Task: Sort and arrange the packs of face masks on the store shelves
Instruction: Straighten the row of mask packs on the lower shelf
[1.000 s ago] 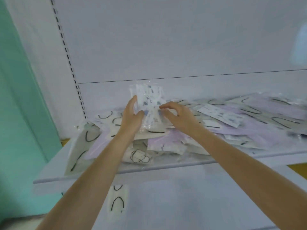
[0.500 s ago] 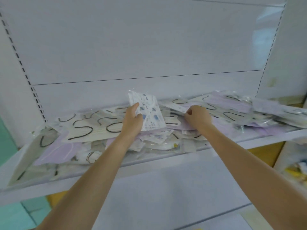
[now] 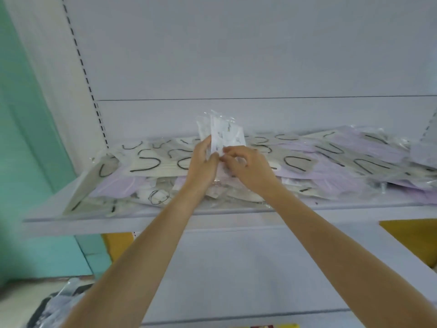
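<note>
White shelving fills the view, with a plain back panel [image 3: 236, 55] rising behind one long shelf [image 3: 212, 218] and a slotted upright [image 3: 94, 100] at the shelf's left end; a teal wall [image 3: 28, 138] stands left of the shelf beyond that upright. Spread in a loose, overlapping heap along the shelf are flat packs of face masks in clear wrappers: cream packs [image 3: 151, 165] with black ear loops lie mostly toward the shelf's left half, and lilac packs [image 3: 331, 147] toward its right half. Above the middle of the shelf, both bare forearms reach up to a printed pack [image 3: 227, 134], white with small grey marks, which is held upright over the heap with a second wrapper edge showing just behind it. The left hand [image 3: 203, 162] pinches the pack's lower left edge between thumb and curled fingers. The right hand [image 3: 250, 169], fingers bent, closes thumb and forefinger on the pack's lower right corner, its fingertips touching the left thumb. Below the shelf at the right a yellow panel [image 3: 411, 240] shows, and below its left end a crumpled plastic bag [image 3: 61, 301] lies blurred on the floor.
</note>
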{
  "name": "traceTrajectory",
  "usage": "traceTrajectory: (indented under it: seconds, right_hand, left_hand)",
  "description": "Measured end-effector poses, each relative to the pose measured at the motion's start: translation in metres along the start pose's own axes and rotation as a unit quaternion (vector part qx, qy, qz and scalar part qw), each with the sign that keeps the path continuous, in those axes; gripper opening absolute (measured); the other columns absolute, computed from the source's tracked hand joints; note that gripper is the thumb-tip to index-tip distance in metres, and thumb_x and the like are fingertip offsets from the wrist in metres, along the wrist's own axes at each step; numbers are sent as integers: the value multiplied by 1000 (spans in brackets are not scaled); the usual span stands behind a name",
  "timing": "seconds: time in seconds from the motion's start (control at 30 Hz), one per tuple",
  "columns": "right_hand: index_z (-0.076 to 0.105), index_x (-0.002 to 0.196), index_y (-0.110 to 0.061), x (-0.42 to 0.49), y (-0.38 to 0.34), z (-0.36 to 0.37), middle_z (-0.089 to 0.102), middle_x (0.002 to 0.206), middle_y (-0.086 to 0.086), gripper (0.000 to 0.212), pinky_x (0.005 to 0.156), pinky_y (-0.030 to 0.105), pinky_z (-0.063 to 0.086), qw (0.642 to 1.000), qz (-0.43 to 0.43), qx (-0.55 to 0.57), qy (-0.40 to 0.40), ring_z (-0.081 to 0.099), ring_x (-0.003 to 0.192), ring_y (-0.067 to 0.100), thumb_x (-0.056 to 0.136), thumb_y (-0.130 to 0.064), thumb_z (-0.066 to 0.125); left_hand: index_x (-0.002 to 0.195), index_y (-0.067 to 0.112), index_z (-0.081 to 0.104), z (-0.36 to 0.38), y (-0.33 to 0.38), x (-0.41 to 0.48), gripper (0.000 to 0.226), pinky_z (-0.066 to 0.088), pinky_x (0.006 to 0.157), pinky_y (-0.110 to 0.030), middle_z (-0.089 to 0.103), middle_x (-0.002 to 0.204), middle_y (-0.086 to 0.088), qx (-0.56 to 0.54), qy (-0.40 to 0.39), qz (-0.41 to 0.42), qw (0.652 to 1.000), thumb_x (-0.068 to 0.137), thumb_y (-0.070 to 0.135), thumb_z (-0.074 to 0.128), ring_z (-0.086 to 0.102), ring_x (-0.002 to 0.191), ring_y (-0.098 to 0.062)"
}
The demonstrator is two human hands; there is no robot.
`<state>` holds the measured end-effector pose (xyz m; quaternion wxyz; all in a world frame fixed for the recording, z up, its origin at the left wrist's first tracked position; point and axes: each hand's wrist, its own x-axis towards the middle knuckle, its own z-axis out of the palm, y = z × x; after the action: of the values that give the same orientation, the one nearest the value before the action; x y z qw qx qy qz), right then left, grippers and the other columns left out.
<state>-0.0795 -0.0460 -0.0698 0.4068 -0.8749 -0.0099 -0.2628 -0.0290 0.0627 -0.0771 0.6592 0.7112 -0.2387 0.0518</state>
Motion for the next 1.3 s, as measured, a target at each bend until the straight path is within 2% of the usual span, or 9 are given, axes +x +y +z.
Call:
traceTrajectory:
  seconds: [0.17, 0.27, 0.47, 0.57, 0.73, 0.83, 0.93, 1.1, 1.3]
  right_hand:
    - [29, 143, -11, -2, -6, 17, 34, 142, 7, 59, 93, 5, 33, 997, 8, 49, 51, 42, 120, 14, 90, -15, 55]
    - [15, 149, -16, -14, -22, 44, 35, 138, 1, 69, 97, 29, 40, 995, 0, 100, 5, 47, 96, 4, 87, -20, 45]
    - [15, 142, -27, -99, -42, 114, 31, 135, -11, 66, 101, 12, 31, 989, -51, 138, -9, 37, 116, -2, 84, -4, 39]
    - [15, 145, -8, -141, -25, 158, 26, 140, 8, 66, 105, 14, 28, 994, -37, 90, -43, 28, 128, 9, 83, -2, 37]
    - [12, 149, -21, -189, 13, 215, 11, 153, 5, 66, 102, 21, 35, 982, 110, 95, -121, 32, 123, 5, 93, 1, 38]
    - [25, 147, -23, -205, 43, 241, 36, 140, 5, 59, 83, 38, 54, 955, 226, 136, -138, 59, 95, 27, 94, -2, 40]
    - [38, 141, -19, -203, 81, 263, 51, 124, 7, 53, 66, 26, 56, 919, 338, 172, -110, 60, 91, 22, 93, 2, 43]
    - [45, 137, -15, -173, 153, 300, 54, 112, 7, 53, 71, 32, 56, 881, 432, 184, -58, 59, 85, 23, 89, 8, 42]
    - [41, 140, -16, -110, 254, 341, 54, 129, 10, 58, 92, 42, 51, 881, 455, 127, -39, 59, 104, 29, 87, 7, 43]
  left_hand:
    - [148, 29, 20, -43, 1, -19, 68, 30, 108, -23, 32, 143, 17, -83, 38, -2, 996, 91, -2, 41, 31, 133, 1]
    - [143, 23, 32, -69, -3, -41, 63, 46, 88, -19, 56, 122, 16, -90, 2, 18, 996, 88, -7, 37, 56, 108, 0]
    - [130, 45, 36, -136, -45, -122, 65, 48, 94, -39, 59, 123, 8, -72, -21, -20, 997, 82, 1, 40, 56, 114, -18]
    - [139, 31, 29, -157, -85, -164, 61, 54, 83, -28, 64, 112, 17, -64, -33, -99, 992, 93, -7, 39, 61, 110, -12]
    - [147, 27, 22, -172, -161, -195, 62, 46, 68, -24, 60, 101, 16, -24, -13, -246, 969, 95, -2, 39, 56, 78, -9]
    - [141, 25, 32, -169, -198, -193, 56, 40, 68, -33, 59, 86, 6, -15, -6, -323, 946, 92, -1, 38, 50, 78, -20]
    - [137, 23, 34, -158, -235, -177, 49, 42, 68, -37, 59, 89, -2, 37, -57, -370, 926, 93, 4, 41, 52, 77, -23]
    - [143, 16, 31, -127, -298, -135, 52, 37, 58, -23, 54, 90, 0, 137, -139, -365, 910, 93, 8, 42, 49, 68, -12]
    - [149, 17, 19, -115, -386, -97, 55, 29, 105, -39, 18, 152, -11, 385, -178, -263, 866, 98, 19, 40, 23, 137, -29]
